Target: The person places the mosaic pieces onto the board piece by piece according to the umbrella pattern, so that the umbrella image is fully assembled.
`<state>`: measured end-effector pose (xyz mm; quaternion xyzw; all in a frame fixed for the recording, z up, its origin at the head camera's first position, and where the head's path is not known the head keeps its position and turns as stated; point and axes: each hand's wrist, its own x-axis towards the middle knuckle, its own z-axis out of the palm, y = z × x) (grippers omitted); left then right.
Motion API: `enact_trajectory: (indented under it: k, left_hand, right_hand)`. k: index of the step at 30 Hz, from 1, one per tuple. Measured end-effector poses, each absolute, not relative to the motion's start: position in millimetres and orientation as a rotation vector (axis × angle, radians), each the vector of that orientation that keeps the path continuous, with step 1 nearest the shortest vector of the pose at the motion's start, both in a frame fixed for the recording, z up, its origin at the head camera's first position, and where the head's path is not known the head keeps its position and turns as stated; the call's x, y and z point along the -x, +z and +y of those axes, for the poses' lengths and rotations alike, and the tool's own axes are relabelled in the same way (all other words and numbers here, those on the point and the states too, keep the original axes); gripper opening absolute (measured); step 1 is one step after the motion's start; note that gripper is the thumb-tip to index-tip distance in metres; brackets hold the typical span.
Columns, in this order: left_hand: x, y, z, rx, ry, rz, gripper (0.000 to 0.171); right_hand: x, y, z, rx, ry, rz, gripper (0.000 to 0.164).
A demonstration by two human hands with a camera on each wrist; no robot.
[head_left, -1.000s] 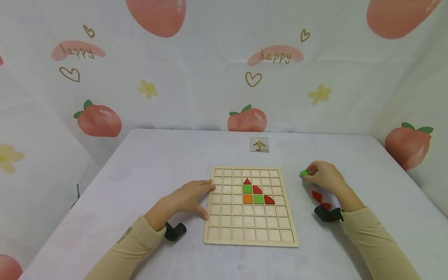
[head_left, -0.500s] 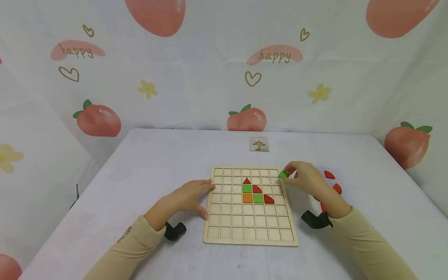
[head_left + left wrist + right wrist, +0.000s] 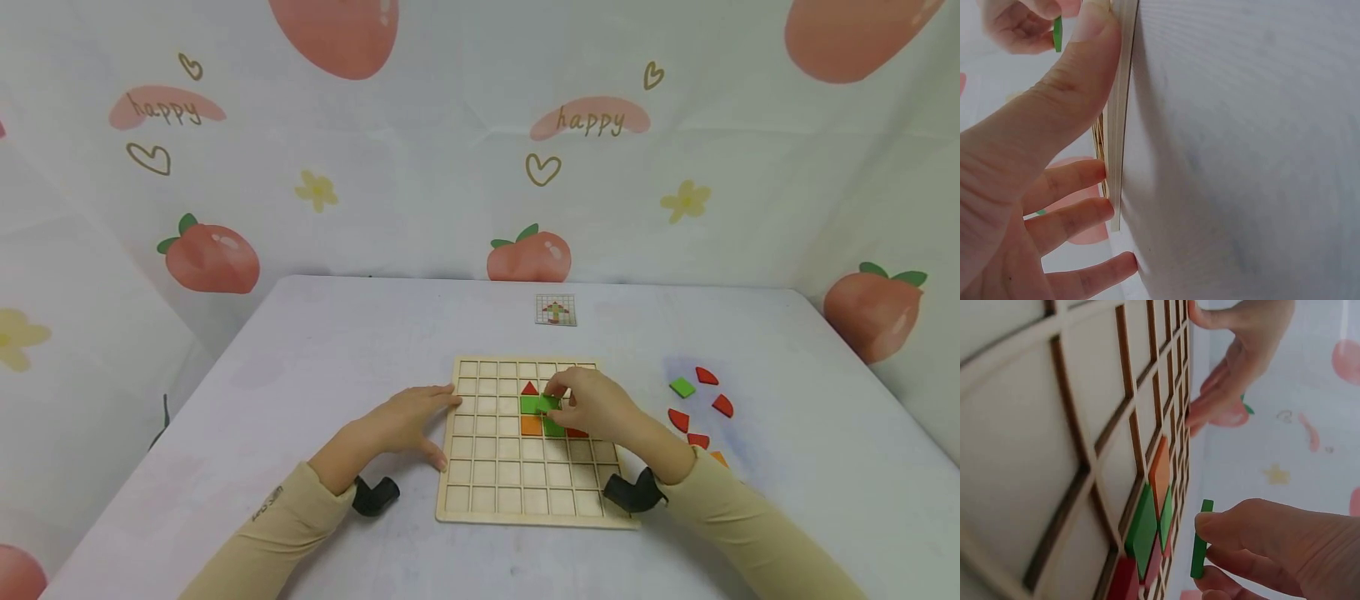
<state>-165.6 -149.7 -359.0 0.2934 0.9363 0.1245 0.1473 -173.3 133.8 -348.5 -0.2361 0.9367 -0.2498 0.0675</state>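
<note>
Peach-printed cloth (image 3: 420, 158) backs a white-covered table (image 3: 390, 554), on which a wooden grid board (image 3: 536, 523) lies flat.

Right hand (image 3: 600, 412): thumb and fingers clamped together on a green square tile (image 3: 547, 404). The right wrist view shows this tile gripped by its flat faces, standing apart from the board and tilted out of its plane. Left hand (image 3: 393, 425): fingers spread, holding nothing, thumb and fingertips at the board's left edge.

Seated beneath and around the held tile are a red triangle (image 3: 529, 388), an orange square (image 3: 531, 426), another green square (image 3: 553, 429) and a red quarter-circle (image 3: 577, 432), the last partly hidden by the hand.

Risks, in this inspector's judgement:

1. Misplacement. The held tile covers part of the filled group; if lowered there, it would probably rest on top of a neighbour. The cell directly below it cannot be seen in the head view.
2. Poor seating. Because of the tilt, a corner could catch on a grid rib, or the thin tile could slip from the pinch.
3. Board shift. The left hand's contact looks light; a sideways push could slide the board.
4. Disturbance. The right sleeve (image 3: 742, 517) partly covers a loose orange piece (image 3: 718, 457) near a loose red quarter-circle (image 3: 698, 440); a low sweep could scatter both. The black wrist device (image 3: 633, 493) overhangs the board's near right corner; contact cannot be determined.
</note>
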Motion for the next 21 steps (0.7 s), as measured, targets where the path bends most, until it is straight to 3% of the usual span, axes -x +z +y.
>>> enact_trajectory:
  k: [21]
  left_hand:
    - [165.6,-358.2,-148.5,-0.797,0.384,2.676,0.090]
  right_hand:
    - [167.0,-359.1,94.6,0.934,-0.611,2.797,0.018]
